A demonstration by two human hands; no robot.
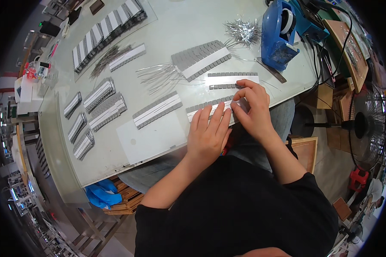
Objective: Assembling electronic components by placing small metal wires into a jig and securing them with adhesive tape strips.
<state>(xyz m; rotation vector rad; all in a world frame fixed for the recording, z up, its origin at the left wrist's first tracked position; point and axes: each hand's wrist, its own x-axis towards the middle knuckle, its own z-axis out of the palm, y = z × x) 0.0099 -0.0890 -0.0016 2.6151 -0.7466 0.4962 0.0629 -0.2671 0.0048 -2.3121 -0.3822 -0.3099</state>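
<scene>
A white strip edged with small grey blocks [194,112] lies near the table's front edge, partly hidden by my hands. My left hand [208,135] rests on it with fingers stretched out and lying flat. At the strip's right part is my right hand [254,110], its thumb and bent fingers drawn together; what they pinch is too small to make out. Just beyond, a similar strip [231,79] lies partly under my right hand's fingers. Farther back sits a stack of these strips [201,60], with thin silvery wires [158,76] spread out to its left.
A blue tape dispenser [278,38] stands at the back right, near a bunch of shiny wires [244,32] and a flat metal ruler-like bar [271,70]. Another strip [157,110] lies left of my hands, beside a white sheet [150,136]. Bundled strips [108,112] and a long row [107,32] occupy the left.
</scene>
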